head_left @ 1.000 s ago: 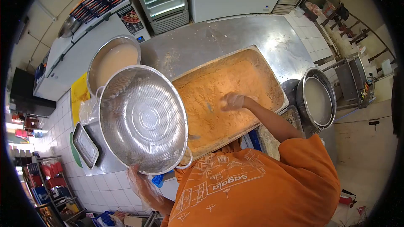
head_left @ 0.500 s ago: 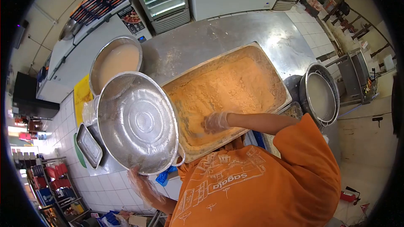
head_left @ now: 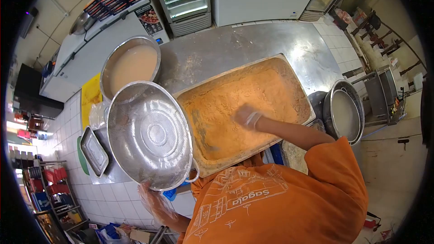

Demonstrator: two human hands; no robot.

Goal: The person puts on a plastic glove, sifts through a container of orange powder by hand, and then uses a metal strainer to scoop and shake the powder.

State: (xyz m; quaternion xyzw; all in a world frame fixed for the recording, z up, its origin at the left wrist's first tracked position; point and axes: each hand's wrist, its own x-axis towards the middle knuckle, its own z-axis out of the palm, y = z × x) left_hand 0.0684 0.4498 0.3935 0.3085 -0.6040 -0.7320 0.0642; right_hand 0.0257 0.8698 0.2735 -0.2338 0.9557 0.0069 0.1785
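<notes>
Head view — colander extends forward from left grip (gloved) at rim.

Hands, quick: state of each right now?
Left hand: holding the colander at its rim.
Right hand: at the orange powder, blurred; open or closed, can't tell.

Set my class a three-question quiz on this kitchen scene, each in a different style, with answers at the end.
1. Which gloved hand is holding the colander?
2. True or false: the tray holding the orange powder is round.
3. The liquid in the bowl beyond the colander is: a) green; b) pale peach; c) black.

Key: 1. The left hand; 2. False, it is rectangular; 3. b.
</notes>
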